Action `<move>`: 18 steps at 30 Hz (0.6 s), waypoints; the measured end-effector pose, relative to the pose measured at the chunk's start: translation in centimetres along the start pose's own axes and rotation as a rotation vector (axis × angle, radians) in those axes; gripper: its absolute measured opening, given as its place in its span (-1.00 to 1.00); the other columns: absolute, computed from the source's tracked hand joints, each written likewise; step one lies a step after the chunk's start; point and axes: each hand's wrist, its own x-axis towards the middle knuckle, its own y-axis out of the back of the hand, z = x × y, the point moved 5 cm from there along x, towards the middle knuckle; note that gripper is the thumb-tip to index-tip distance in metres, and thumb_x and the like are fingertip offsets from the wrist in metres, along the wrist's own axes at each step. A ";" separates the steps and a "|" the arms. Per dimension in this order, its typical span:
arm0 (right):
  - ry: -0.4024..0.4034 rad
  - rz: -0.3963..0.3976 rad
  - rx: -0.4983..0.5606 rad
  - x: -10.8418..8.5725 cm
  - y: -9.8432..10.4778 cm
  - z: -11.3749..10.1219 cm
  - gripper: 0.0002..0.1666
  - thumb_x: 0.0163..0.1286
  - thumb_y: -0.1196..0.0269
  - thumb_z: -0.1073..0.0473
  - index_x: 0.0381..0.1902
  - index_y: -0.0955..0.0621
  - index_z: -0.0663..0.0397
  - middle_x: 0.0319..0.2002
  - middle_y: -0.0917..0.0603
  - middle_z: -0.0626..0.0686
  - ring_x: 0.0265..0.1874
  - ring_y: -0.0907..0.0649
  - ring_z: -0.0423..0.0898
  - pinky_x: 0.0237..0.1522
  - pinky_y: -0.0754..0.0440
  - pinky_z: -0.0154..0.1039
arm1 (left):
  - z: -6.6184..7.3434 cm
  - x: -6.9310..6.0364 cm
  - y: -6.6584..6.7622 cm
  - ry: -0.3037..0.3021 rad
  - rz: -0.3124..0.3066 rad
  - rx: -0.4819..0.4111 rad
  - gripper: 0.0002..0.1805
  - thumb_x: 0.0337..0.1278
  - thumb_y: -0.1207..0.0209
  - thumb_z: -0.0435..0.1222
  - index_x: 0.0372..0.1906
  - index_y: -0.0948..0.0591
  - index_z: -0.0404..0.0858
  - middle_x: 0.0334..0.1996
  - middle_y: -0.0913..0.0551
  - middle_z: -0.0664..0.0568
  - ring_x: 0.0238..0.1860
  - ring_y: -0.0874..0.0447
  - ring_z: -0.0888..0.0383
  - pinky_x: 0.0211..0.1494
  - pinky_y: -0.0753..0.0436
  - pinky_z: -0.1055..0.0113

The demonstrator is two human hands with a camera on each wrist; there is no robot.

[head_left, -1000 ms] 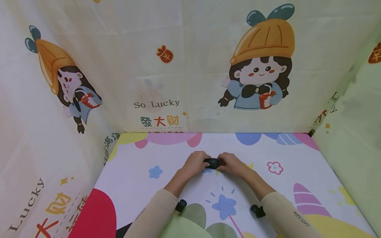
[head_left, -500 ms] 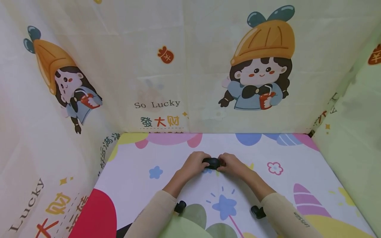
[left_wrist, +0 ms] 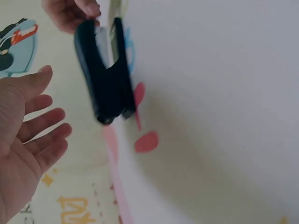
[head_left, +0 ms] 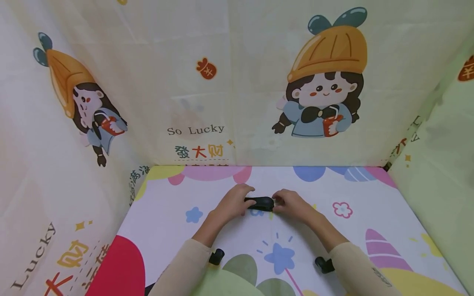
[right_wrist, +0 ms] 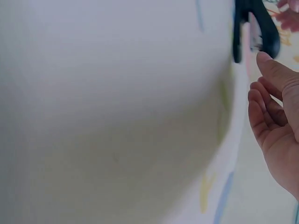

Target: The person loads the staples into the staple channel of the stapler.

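A black stapler (head_left: 261, 203) sits on the patterned tabletop, with a gap between its upper arm and base in the left wrist view. My left hand (head_left: 234, 201) is at its left end. In the left wrist view that left hand (left_wrist: 32, 126) has its fingers spread and lies apart from the stapler (left_wrist: 105, 74). My right hand (head_left: 290, 202) is at the other end of the stapler. The right wrist view has the right thumb (right_wrist: 271, 67) beside the tip of the stapler's upper arm, the fingers loosely bent below; whether it touches is hard to tell.
The white tabletop (head_left: 163, 230) carries printed stars, flowers and coloured shapes. Cloth walls (head_left: 252, 82) with cartoon figures enclose it at the back and both sides. Black devices (head_left: 216, 257) sit at both forearms.
My left hand has moved left and its fingers have opened away from the stapler, so more of the stapler shows. The right hand has stayed nearly in place, its forearm shifting slightly right.
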 end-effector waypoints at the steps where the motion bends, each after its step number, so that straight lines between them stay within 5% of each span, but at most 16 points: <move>1: 0.004 0.015 -0.005 -0.2 0.4 0.0 -0.59 0.13 -0.44 0.11 -0.07 -0.64 0.13 -0.26 -0.66 -0.04 -0.27 -0.60 -0.18 -0.16 -0.61 -0.21 | -0.1 -0.3 0.6 0.010 0.007 0.005 -0.52 0.18 -0.27 -0.08 0.17 -0.58 -0.18 0.12 -0.62 0.01 0.20 -0.52 0.08 0.29 -0.50 0.18; 11: -0.008 0.144 -0.045 -2.2 6.0 1.2 -0.57 0.22 -0.39 0.11 0.03 -0.61 0.13 -0.13 -0.67 0.11 -0.17 -0.64 -0.04 -0.10 -0.64 -0.07 | -3.0 -2.5 5.0 0.071 0.147 0.061 -0.31 0.19 -0.24 0.00 0.36 -0.37 -0.17 0.31 -0.42 -0.06 0.34 -0.37 0.00 0.35 -0.45 0.10; 18: -0.003 0.298 -0.226 -4.5 9.5 2.3 -0.51 0.25 -0.36 0.06 0.09 -0.57 0.16 0.09 -0.60 0.18 0.09 -0.57 0.16 0.11 -0.54 0.13 | -5.6 -3.9 6.8 0.112 0.213 0.239 -0.21 0.19 -0.20 0.09 0.43 -0.27 -0.17 0.42 -0.30 -0.13 0.45 -0.22 -0.10 0.45 -0.29 -0.02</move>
